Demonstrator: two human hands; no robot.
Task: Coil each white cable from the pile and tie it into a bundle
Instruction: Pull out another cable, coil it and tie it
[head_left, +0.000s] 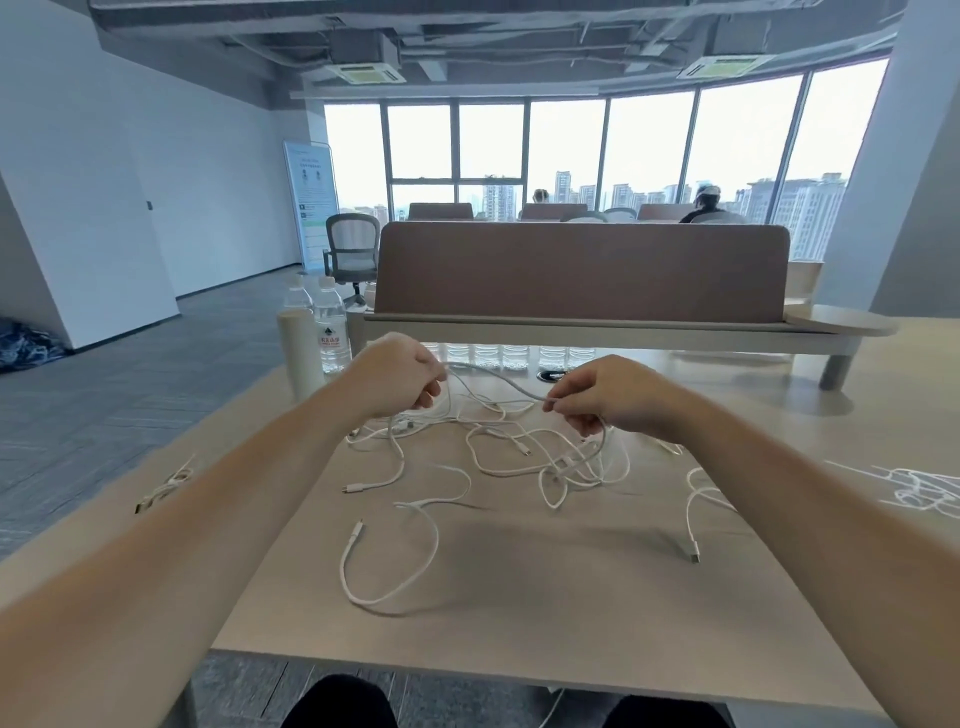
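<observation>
A tangle of several white cables (519, 447) lies spread on the light wooden table (519, 613). My left hand (400, 376) and my right hand (605, 395) are raised over the far side of the pile. Both pinch the same white cable (493, 376), and a short span of it stretches between them in the air. The rest of that cable drops from each hand into the tangle. One loose cable (410, 551) loops nearer to me, its plug end lying free.
A coiled cable bundle (166, 486) lies at the table's left edge, and more white cable (919, 488) sits at the far right. Water bottles (330, 327) and a white bottle (298, 348) stand at the back left. A brown desk divider (582, 270) rises behind.
</observation>
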